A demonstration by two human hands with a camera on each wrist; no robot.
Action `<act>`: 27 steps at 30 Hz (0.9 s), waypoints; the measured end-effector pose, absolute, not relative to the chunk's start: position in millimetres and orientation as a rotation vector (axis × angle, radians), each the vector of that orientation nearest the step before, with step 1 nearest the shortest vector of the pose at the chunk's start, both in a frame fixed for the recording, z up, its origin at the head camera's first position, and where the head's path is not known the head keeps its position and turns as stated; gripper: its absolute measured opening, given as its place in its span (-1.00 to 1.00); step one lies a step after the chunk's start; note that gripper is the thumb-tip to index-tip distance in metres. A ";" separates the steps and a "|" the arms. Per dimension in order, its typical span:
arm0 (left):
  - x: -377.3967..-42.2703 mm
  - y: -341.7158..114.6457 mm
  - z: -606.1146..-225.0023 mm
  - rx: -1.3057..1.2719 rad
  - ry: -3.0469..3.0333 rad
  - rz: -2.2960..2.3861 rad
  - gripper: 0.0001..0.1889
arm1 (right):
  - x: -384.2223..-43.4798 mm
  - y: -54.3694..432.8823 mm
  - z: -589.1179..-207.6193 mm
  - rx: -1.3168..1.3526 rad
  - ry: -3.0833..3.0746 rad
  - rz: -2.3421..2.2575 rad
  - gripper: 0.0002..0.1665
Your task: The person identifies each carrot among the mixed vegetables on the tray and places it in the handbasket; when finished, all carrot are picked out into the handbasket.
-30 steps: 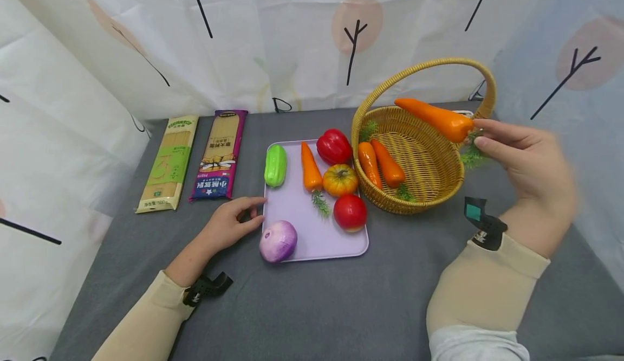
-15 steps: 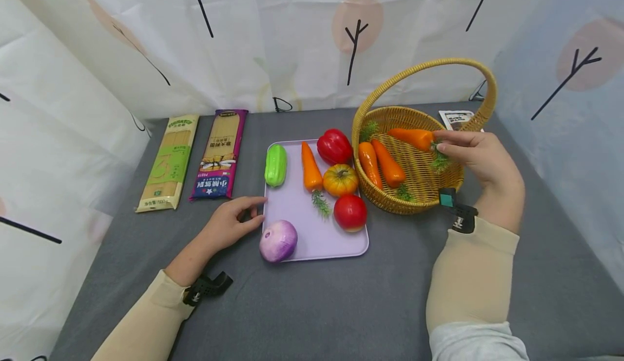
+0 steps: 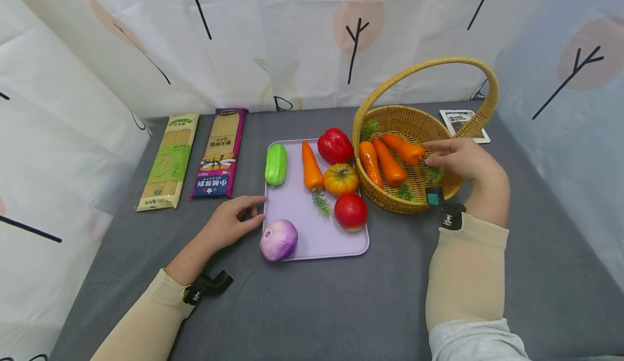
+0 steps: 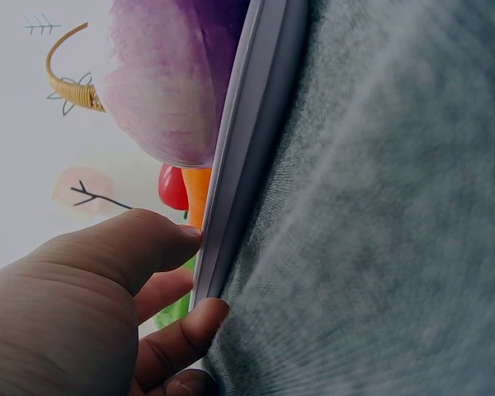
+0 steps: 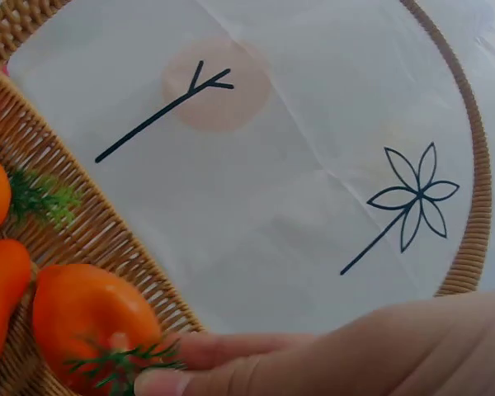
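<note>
In the head view my right hand (image 3: 465,160) reaches into the yellow wicker basket (image 3: 439,195), pinching a carrot (image 3: 405,148) near its green leafy top. Two more carrots lie beside it in the basket. The right wrist view shows the thumb and a finger at the leaves of this carrot (image 5: 95,318). My left hand (image 3: 233,223) touches the left edge of the lilac tray (image 3: 312,250) with its fingertips; the left wrist view has the thumb against the tray rim (image 4: 231,157). On the tray's near-left corner sits a purple onion (image 3: 279,240).
The tray also bears a green cucumber-like vegetable (image 3: 276,165), a carrot (image 3: 311,167), a red bell pepper (image 3: 335,146), a small pumpkin (image 3: 340,180) and a tomato (image 3: 350,212). Two noodle packs (image 3: 168,163) lie left. Behind the basket is a white packet (image 3: 460,120).
My right hand has moved left and down, bringing the carrot from above the basket's right rim into the basket beside the other two. My left hand has stayed at the tray edge.
</note>
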State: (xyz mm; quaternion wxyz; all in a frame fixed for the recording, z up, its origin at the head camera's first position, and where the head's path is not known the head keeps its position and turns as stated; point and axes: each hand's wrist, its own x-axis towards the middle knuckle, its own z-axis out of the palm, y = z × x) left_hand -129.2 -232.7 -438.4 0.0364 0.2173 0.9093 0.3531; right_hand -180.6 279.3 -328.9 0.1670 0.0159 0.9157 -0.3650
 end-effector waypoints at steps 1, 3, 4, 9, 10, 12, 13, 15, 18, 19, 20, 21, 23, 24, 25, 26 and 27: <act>-129.1 -232.7 -438.3 0.664 2.793 1.086 -0.59 | -181.6 278.1 -329.8 0.025 2.618 -1.003 -0.33; -128.7 -232.5 -438.2 0.657 2.793 1.086 -0.59 | -184.1 274.0 -331.9 -0.012 2.631 -0.944 -0.36; -128.5 -232.4 -438.2 0.652 2.791 1.087 -0.59 | -185.5 271.5 -332.6 -0.023 2.632 -0.921 -0.37; -127.8 -232.4 -439.2 0.638 2.778 1.098 -0.58 | -189.0 260.9 -334.7 0.009 2.580 -0.864 -0.40; -127.8 -232.4 -439.3 0.639 2.777 1.100 -0.58 | -189.0 259.9 -334.4 0.013 2.575 -0.855 -0.40; -128.0 -232.3 -439.2 0.646 2.776 1.103 -0.58 | -187.8 258.7 -332.6 0.017 2.570 -0.841 -0.40; -128.4 -232.4 -439.5 0.651 2.778 1.101 -0.58 | -187.0 258.5 -331.4 0.016 2.569 -0.840 -0.39; -128.9 -232.5 -439.4 0.658 2.779 1.099 -0.59 | -185.0 258.6 -328.3 0.021 2.572 -0.847 -0.36; -129.1 -232.7 -439.5 0.665 2.785 1.093 -0.59 | -181.5 258.2 -321.4 0.015 2.600 -0.865 -0.33; -129.1 -232.8 -439.5 0.665 2.787 1.091 -0.59 | -180.6 257.8 -318.9 0.005 2.619 -0.868 -0.33; -128.9 -232.8 -439.3 0.666 2.788 1.090 -0.59 | -179.4 257.1 -316.1 -0.005 2.643 -0.867 -0.32; -128.6 -232.8 -439.0 0.666 2.789 1.090 -0.59 | -178.0 256.2 -313.1 -0.016 2.669 -0.867 -0.32; -128.7 -232.7 -439.1 0.673 2.795 1.088 -0.59 | -174.8 253.6 -306.9 -0.030 2.720 -0.876 -0.31; -128.8 -232.6 -439.1 0.677 2.797 1.088 -0.59 | -173.0 252.1 -303.8 -0.033 2.748 -0.884 -0.30; -128.8 -232.5 -439.0 0.680 2.800 1.087 -0.59 | -171.0 250.6 -300.8 -0.029 2.774 -0.902 -0.29; -129.0 -232.5 -439.0 0.683 2.802 1.088 -0.59 | -168.5 249.3 -297.6 -0.017 2.792 -0.926 -0.27; -128.9 -232.4 -439.0 0.689 2.804 1.087 -0.59 | -165.8 247.6 -294.3 -0.003 2.811 -0.950 -0.26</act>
